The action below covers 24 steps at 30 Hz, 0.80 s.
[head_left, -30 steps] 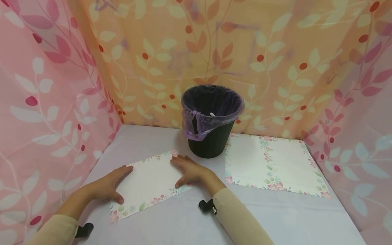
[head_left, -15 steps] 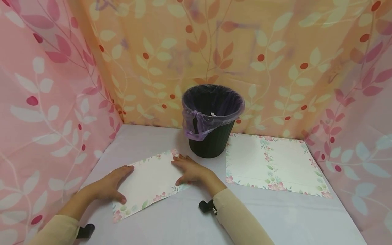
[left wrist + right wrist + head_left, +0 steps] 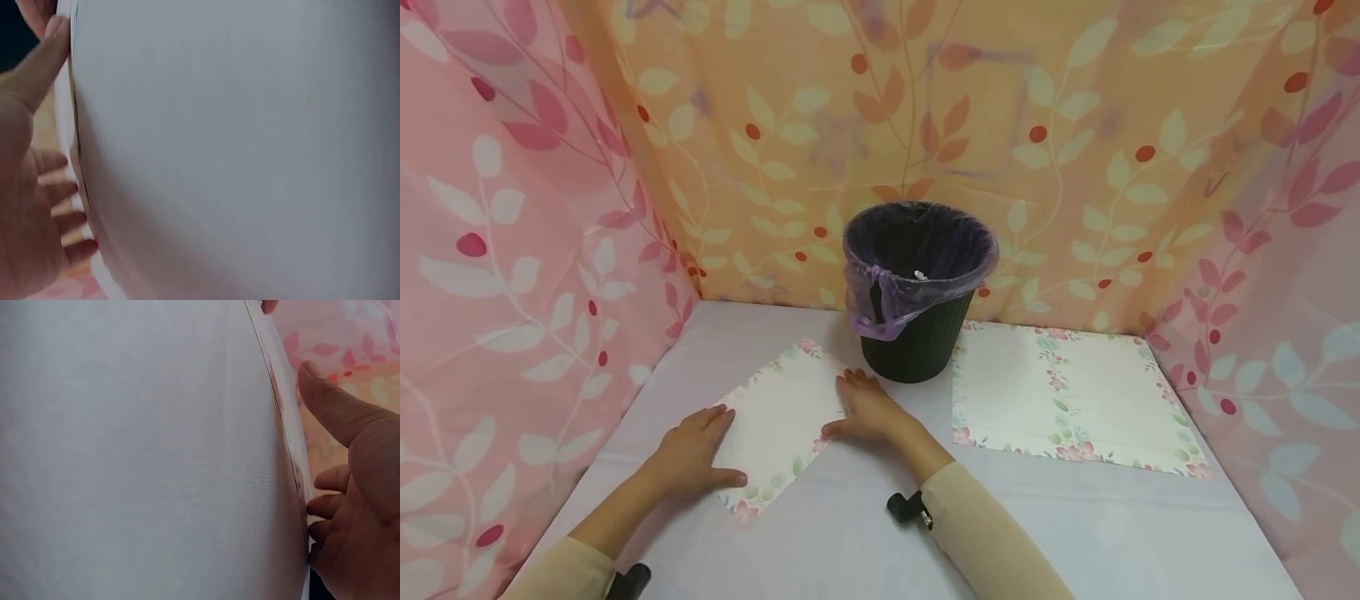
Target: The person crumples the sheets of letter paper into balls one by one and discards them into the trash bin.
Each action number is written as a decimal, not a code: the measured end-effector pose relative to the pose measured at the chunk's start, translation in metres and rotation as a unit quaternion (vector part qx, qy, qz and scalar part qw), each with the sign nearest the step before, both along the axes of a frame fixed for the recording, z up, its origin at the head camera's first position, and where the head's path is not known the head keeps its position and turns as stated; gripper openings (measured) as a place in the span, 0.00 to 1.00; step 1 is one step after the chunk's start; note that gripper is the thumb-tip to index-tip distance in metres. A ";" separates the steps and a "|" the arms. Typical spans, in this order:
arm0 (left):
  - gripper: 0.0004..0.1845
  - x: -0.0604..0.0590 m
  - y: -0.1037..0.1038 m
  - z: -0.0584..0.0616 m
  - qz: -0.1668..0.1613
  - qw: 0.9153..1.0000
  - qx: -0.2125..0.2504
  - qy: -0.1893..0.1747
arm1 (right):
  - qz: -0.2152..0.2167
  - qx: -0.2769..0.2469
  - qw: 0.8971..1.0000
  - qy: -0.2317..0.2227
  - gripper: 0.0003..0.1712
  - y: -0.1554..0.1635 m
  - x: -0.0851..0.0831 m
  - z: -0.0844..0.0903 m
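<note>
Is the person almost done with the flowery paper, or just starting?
Just starting, it looks like. The left hand and right hand press flat on the small flowery sheet, which lies cornerwise and unfolded on the table. A bigger flowery sheet lies untouched beside the lined bin, which holds only a small white scrap.

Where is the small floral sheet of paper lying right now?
In the head view, the small floral sheet lies on the table's left half, between the left hand and right hand, just before the black bin.
</note>
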<state>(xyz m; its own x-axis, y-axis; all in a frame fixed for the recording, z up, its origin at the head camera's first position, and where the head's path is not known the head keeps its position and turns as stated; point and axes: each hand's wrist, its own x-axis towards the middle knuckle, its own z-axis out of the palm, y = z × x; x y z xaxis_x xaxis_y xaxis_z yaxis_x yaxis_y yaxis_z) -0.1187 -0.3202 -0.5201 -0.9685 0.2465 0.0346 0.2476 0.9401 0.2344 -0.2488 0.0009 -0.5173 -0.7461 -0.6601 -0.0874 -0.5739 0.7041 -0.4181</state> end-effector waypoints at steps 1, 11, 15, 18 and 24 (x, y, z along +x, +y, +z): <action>0.64 0.002 0.004 0.001 0.007 1.000 -0.003 -0.002 | -0.007 -0.002 1.000 0.000 0.62 0.000 0.001 0.000; 0.56 -0.005 -0.008 0.013 -0.037 0.998 0.038 -0.023 | -0.024 0.009 0.999 0.021 0.70 0.003 -0.004 -0.008; 0.56 -0.014 -0.027 0.009 -0.052 0.996 0.061 -0.042 | -0.011 0.001 1.000 0.018 0.69 0.005 -0.007 -0.008; 0.61 -0.018 -0.035 0.007 -0.060 0.994 0.066 -0.059 | -0.004 -0.002 1.000 0.009 0.69 0.005 -0.008 -0.008; 0.63 -0.025 -0.035 0.008 -0.069 0.991 0.075 -0.088 | -0.004 0.006 1.000 0.003 0.68 0.005 -0.008 -0.007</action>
